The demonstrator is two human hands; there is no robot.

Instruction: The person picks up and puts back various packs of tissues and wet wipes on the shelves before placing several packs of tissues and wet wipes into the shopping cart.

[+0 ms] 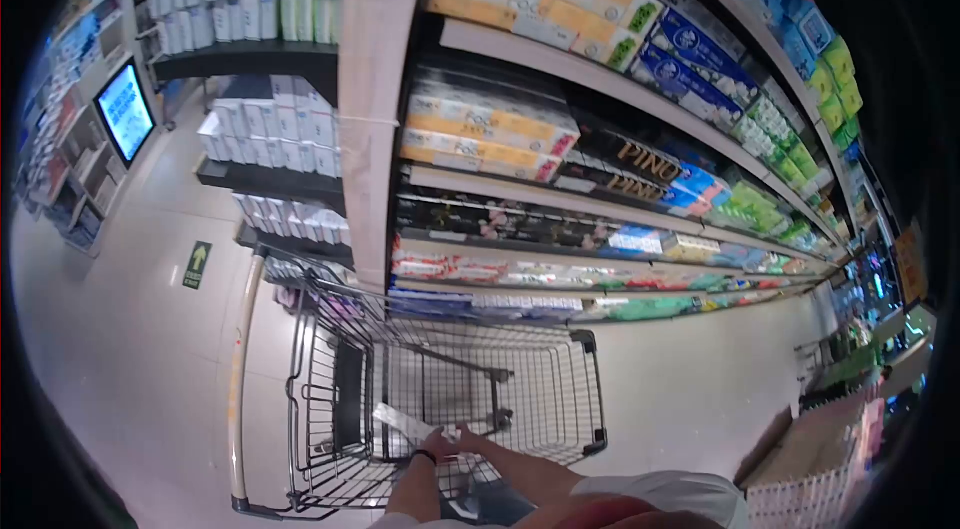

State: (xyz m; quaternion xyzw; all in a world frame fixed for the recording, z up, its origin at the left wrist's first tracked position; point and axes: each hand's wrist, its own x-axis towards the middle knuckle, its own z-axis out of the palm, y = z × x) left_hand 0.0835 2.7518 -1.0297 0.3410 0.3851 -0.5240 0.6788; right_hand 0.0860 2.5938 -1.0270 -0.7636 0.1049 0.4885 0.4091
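My left hand point(434, 445), with a dark band at the wrist, is closed on a long white strip point(402, 423) that looks like paper. Its free end points away to the upper left. Close against it, my right hand point(467, 440) has its fingers closed at the near end of the strip, where a bit of white shows between the hands. Both hands are above the near side of a metal shopping cart point(545, 354). The print on the strip, if any, is too small to read.
The cart's handle point(240, 384) is at the left. Shelves of boxed tissues point(490, 124) rise beyond the cart, beside a pale post point(370, 109). A lit screen point(124, 111) and a green floor sign point(198, 265) are at the left. A stacked display point(810, 464) stands lower right.
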